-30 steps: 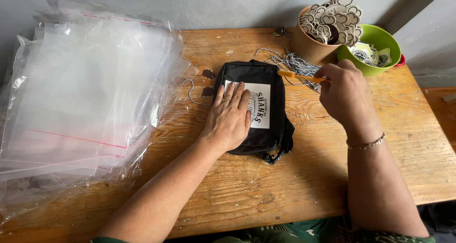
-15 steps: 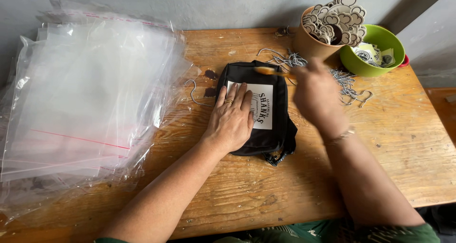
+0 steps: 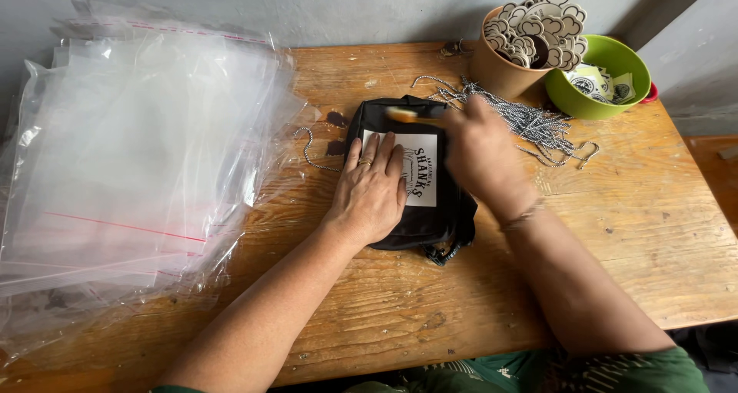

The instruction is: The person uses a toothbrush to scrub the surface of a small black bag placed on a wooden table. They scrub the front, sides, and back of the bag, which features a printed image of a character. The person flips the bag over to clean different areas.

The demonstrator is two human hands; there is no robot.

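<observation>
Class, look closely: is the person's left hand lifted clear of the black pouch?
No, the left hand lies flat on the black pouch, pressing it against the wooden table.

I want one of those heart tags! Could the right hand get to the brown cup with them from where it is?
Probably yes. The right hand is over the black bag, and only loose cords lie between it and the brown cup; nothing looks to block it.

– What's around the work?
– A worn wooden table [image 3: 615,232], its grain running sideways, pushed against a plain grey wall [image 3: 346,9] beyond the grip.
– Light?
– Soft, even daylight, no hard shadows.
</observation>
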